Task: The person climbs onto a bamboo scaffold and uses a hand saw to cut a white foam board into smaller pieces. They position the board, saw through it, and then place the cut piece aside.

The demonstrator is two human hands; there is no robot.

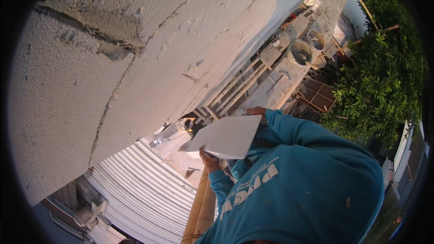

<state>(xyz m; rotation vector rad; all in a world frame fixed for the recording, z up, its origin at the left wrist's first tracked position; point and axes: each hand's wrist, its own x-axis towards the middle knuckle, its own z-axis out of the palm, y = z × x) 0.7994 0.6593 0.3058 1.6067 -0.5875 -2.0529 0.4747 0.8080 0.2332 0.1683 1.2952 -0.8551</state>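
A pale, flat slab point(228, 136) with one cut corner is held tilted before my chest; its exact material I cannot tell. The fingers of my left hand point(209, 161) wrap its near left edge. At the far edge, my right hand point(256, 111) grips near a corner, its fingers partly hidden by the slab. Beside both hands rises a rough grey wall point(135, 86) with cracked joints and a chipped hollow.
Bamboo poles point(239, 86) run along the wall's foot. Farther off, a mortar bucket point(299, 53) and a second bucket point(316, 39) stand on a plank walkway, near a hand tool point(277, 82). Below lies a corrugated roof point(140, 178); a thick bamboo post point(201, 208) stands close. Leafy branches point(379, 72) fill the right.
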